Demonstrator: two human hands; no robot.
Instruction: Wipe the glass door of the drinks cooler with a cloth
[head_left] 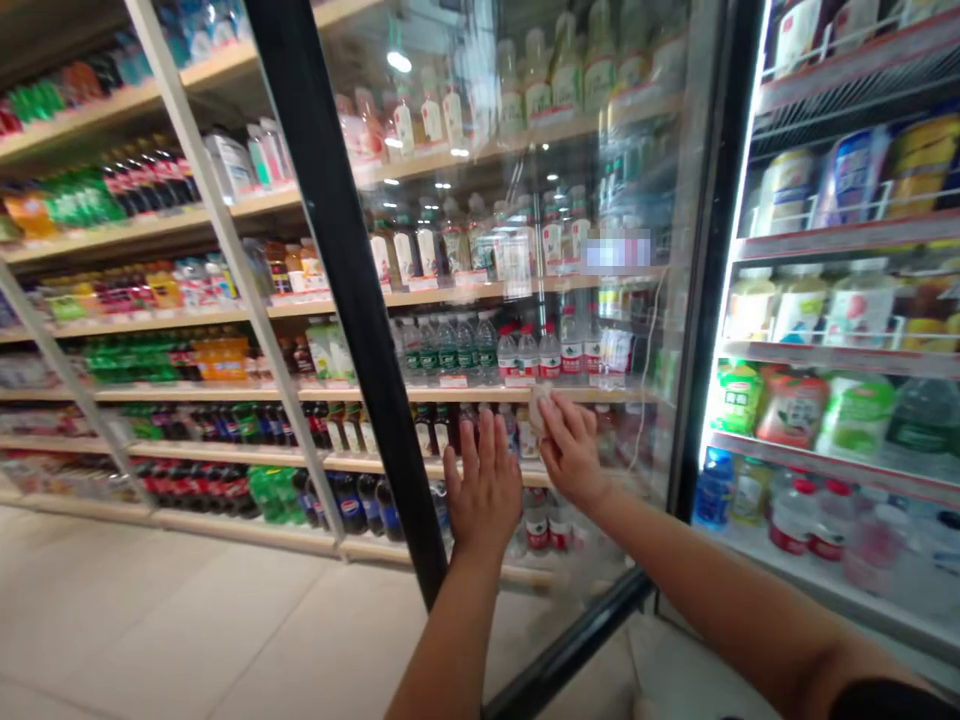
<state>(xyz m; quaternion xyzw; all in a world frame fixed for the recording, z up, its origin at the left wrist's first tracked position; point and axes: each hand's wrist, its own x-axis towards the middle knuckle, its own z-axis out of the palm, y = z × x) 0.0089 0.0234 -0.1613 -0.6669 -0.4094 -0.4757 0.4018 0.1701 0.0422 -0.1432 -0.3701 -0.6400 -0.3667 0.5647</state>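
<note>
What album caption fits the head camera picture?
Bare left hand and right hand at a black-framed glass door, the right holding a small pale object.

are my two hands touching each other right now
Apart: the head view shows a plain gap between the left hand and the right hand, with shelving visible behind it.

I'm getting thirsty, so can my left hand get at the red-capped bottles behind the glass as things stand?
Probably not: the glass door stands between your left hand and the red-capped bottles. Going around its black frame would likely be needed.
</note>
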